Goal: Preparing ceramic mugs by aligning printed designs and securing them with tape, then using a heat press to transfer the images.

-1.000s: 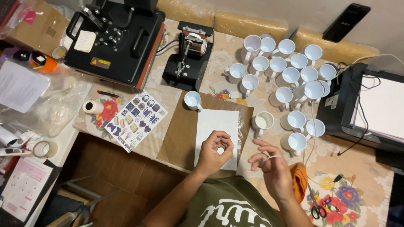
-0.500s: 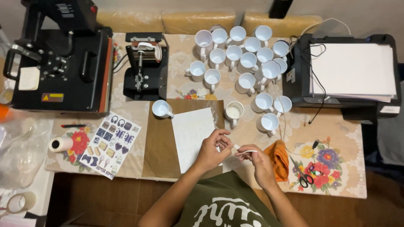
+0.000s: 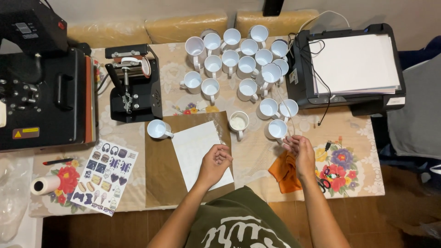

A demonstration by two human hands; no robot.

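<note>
My left hand [image 3: 215, 160] rests with curled fingers on a white sheet [image 3: 195, 149] that lies on brown paper [image 3: 158, 177]. Out to the right, my right hand [image 3: 299, 154] hovers over an orange cloth [image 3: 282, 171], its fingertips close to a white mug [image 3: 277, 130]. A thin pale line runs up from those fingertips past the mugs; I cannot tell what it is or whether the fingers pinch it. Another white mug [image 3: 239, 122] stands between my hands, beyond the sheet.
Several white mugs [image 3: 239, 57] crowd the table's back. A printer [image 3: 349, 69] with paper is at right, a large black heat press [image 3: 41, 92] and a mug press [image 3: 133, 87] at left. A sticker sheet [image 3: 105, 177], tape roll [image 3: 43, 185], lone mug [image 3: 158, 129] and scissors [image 3: 326, 177] lie around.
My hands, close together half a second ago, have parted: the right moved toward the mugs, the left stayed over the sheet. The view swung right.
</note>
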